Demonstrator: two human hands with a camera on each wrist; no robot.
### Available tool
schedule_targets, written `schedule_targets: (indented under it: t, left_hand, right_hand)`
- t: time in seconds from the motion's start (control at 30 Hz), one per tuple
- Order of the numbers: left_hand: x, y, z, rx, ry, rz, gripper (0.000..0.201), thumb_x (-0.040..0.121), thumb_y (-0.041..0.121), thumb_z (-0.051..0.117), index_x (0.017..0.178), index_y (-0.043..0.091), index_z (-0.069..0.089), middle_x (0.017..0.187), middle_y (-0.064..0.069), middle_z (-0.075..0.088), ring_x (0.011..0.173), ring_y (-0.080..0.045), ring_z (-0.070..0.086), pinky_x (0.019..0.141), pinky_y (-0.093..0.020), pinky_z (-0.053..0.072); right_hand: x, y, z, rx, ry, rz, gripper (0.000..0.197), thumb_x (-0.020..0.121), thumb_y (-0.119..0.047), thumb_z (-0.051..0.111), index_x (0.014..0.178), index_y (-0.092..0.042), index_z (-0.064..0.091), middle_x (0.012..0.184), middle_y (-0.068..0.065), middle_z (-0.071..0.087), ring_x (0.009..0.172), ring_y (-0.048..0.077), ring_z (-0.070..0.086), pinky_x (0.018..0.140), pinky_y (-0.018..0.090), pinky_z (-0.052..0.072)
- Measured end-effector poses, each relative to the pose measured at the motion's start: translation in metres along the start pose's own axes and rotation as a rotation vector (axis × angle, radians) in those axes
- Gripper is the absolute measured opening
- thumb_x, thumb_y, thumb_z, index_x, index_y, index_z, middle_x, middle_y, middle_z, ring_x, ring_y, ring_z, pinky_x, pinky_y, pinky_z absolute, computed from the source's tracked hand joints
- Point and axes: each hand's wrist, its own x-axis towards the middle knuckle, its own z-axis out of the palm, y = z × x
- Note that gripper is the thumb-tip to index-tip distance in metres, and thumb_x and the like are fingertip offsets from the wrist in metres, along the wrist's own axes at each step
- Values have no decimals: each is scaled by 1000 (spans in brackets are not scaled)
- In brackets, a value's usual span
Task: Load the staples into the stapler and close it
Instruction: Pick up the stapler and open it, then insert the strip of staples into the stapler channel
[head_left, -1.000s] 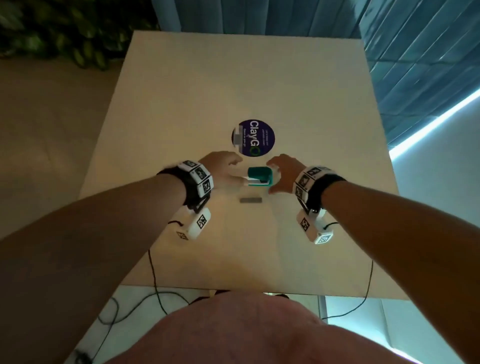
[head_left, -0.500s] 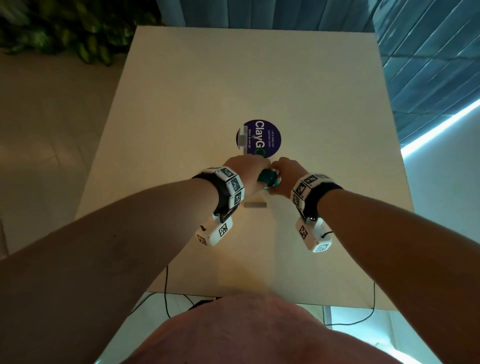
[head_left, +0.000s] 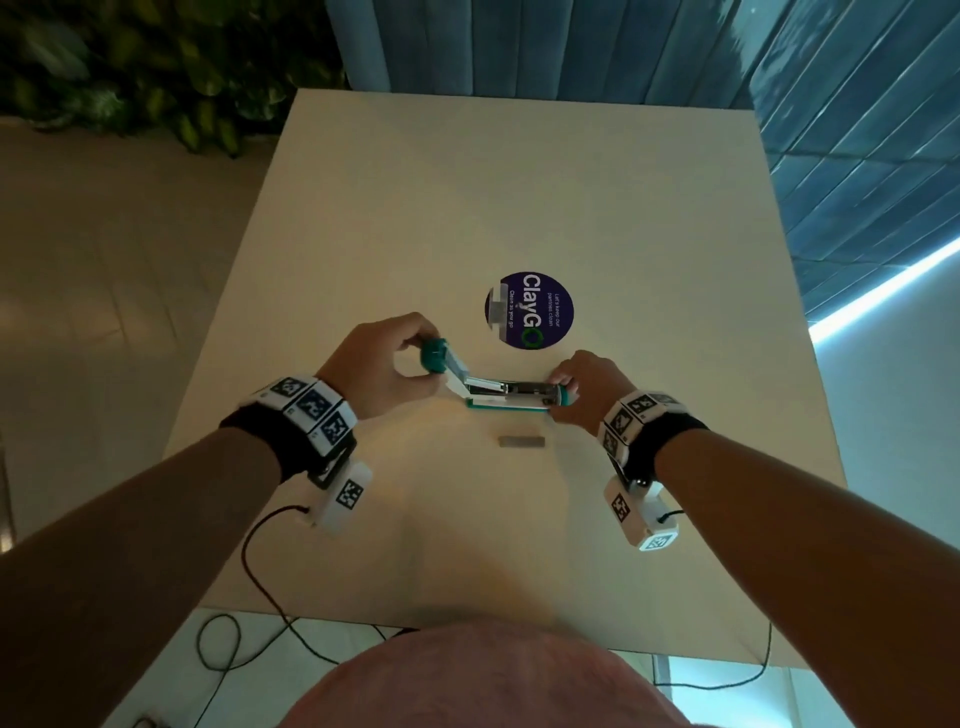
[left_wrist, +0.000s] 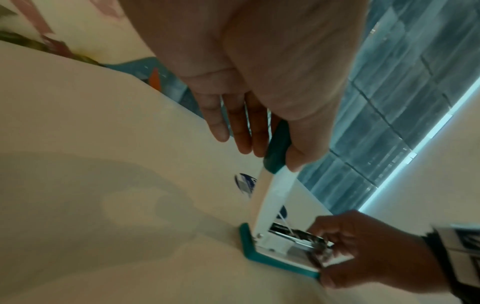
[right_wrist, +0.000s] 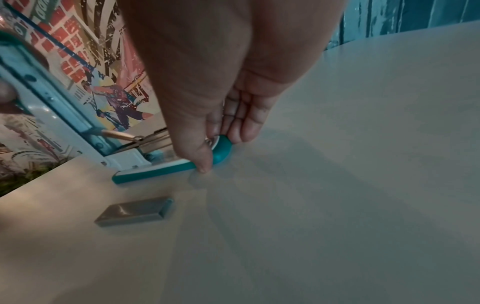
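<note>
A teal and white stapler (head_left: 506, 396) lies on the table with its top arm (head_left: 447, 361) swung up and to the left, so the metal staple channel (head_left: 511, 388) is exposed. My left hand (head_left: 387, 358) pinches the teal tip of the raised arm (left_wrist: 276, 147). My right hand (head_left: 582, 387) grips the front end of the base (right_wrist: 221, 151) between thumb and fingers and holds it down. A grey strip of staples (head_left: 522, 441) lies loose on the table just in front of the stapler, also visible in the right wrist view as staples (right_wrist: 135, 211).
The cream table (head_left: 519, 208) carries a round dark sticker (head_left: 530, 310) just behind the stapler. Cables (head_left: 260, 597) hang over the near edge. A plant (head_left: 130, 67) stands on the floor at the far left, and blue panelled walls close the back and right.
The stapler was closed between both hands. My left hand has swung its top arm up and out to the left, while my right hand keeps the base on the table.
</note>
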Motion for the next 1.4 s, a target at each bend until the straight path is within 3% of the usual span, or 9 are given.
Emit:
schedule_targets:
  t: [0.3, 0.5, 0.67, 0.8, 0.9, 1.0, 1.17, 1.3, 1.4]
  left_hand:
    - [-17, -57, 4, 92, -15, -169, 29, 64, 26, 78, 90, 20, 65, 89, -5, 67, 85, -23, 60, 78, -40, 51]
    - [-16, -73, 18, 146, -76, -239, 32, 65, 26, 80, 94, 18, 69, 92, -9, 61, 80, -21, 53, 70, -29, 38]
    - [-19, -77, 24, 95, -40, -279, 35, 65, 25, 81, 96, 19, 67, 93, -8, 57, 83, -22, 53, 72, -28, 38]
    - [-20, -78, 25, 63, -15, -293, 36, 64, 26, 82, 96, 21, 67, 92, -6, 57, 83, -20, 53, 72, -27, 38]
    - [-21, -80, 26, 55, -8, -296, 38, 63, 27, 82, 98, 20, 67, 91, -4, 55, 83, -18, 52, 69, -24, 37]
    - [-20, -81, 27, 54, -12, -282, 39, 64, 26, 82, 99, 19, 67, 89, -2, 53, 82, -17, 51, 64, -15, 34]
    - [-21, -83, 27, 47, -7, -276, 39, 65, 24, 82, 100, 19, 67, 88, -1, 51, 80, -15, 49, 63, -13, 32]
    - [-21, -87, 29, 42, -2, -261, 40, 65, 23, 82, 101, 18, 67, 89, -2, 52, 83, -18, 50, 64, -19, 35]
    - [-22, -89, 30, 26, 11, -256, 39, 65, 22, 82, 101, 18, 67, 90, -2, 53, 83, -17, 50, 66, -14, 34]
  right_hand:
    - [-1, 1, 2, 4, 0, -3, 36, 72, -14, 74, 106, -12, 62, 113, 13, 57, 101, 28, 56, 94, 42, 49]
    - [-1, 2, 6, 21, 16, 6, 35, 72, -12, 73, 105, -12, 61, 114, 15, 55, 100, 28, 56, 93, 41, 49]
    - [-3, -2, 8, -21, 33, 17, 41, 74, -13, 71, 113, -11, 56, 117, 13, 52, 104, 27, 54, 95, 40, 49]
    - [-26, -16, 15, -2, 213, -174, 43, 74, -12, 67, 112, -14, 48, 114, 5, 50, 103, 19, 48, 89, 30, 46]
    - [-47, -26, 33, -117, 75, -343, 38, 77, -23, 64, 112, -14, 51, 115, 5, 54, 106, 22, 48, 95, 35, 46]
    - [-51, -22, 52, -202, -75, -315, 39, 81, -26, 60, 118, -15, 52, 122, 6, 52, 112, 25, 46, 101, 39, 43]
    - [-46, -20, 59, -141, -12, -266, 20, 91, -15, 48, 106, -9, 60, 110, 14, 57, 104, 32, 50, 93, 46, 46]
    - [-41, -24, 52, -221, -72, -310, 20, 94, -16, 42, 104, -9, 58, 109, 12, 57, 102, 30, 50, 94, 43, 45]
    - [-37, -34, 34, -196, 13, -368, 18, 94, -15, 43, 98, -8, 59, 104, 12, 58, 98, 27, 51, 91, 40, 47]
